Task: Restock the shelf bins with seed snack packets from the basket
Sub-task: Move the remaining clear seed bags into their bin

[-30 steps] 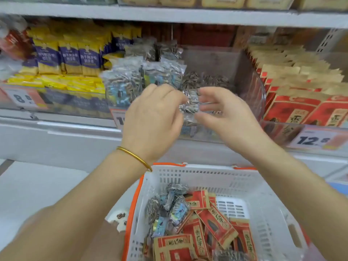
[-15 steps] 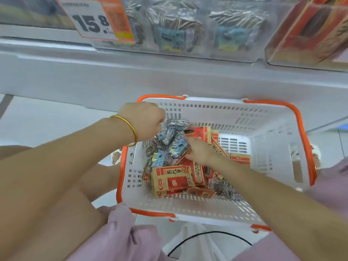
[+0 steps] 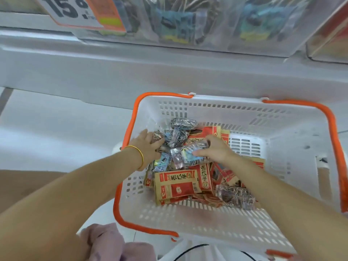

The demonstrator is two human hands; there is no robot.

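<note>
right hand (image 3: 216,150) now grips packet (image 3: 185,153), view closer

White basket (image 3: 207,221), orange rim (image 3: 336,147) — red-and-tan packets (image 3: 177,183), black-and-white striped packets (image 3: 183,123), perhaps blue-labelled.

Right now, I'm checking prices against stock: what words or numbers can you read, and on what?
"15 8", large digits cut off at the top: price tag on the shelf edge; its small print is blurred.
"香瓜子": red-and-tan packets in the basket; their finer print is too small to read.
Unreadable: labels on the clear striped packets in the basket and on the bin packets are blurred.
</note>
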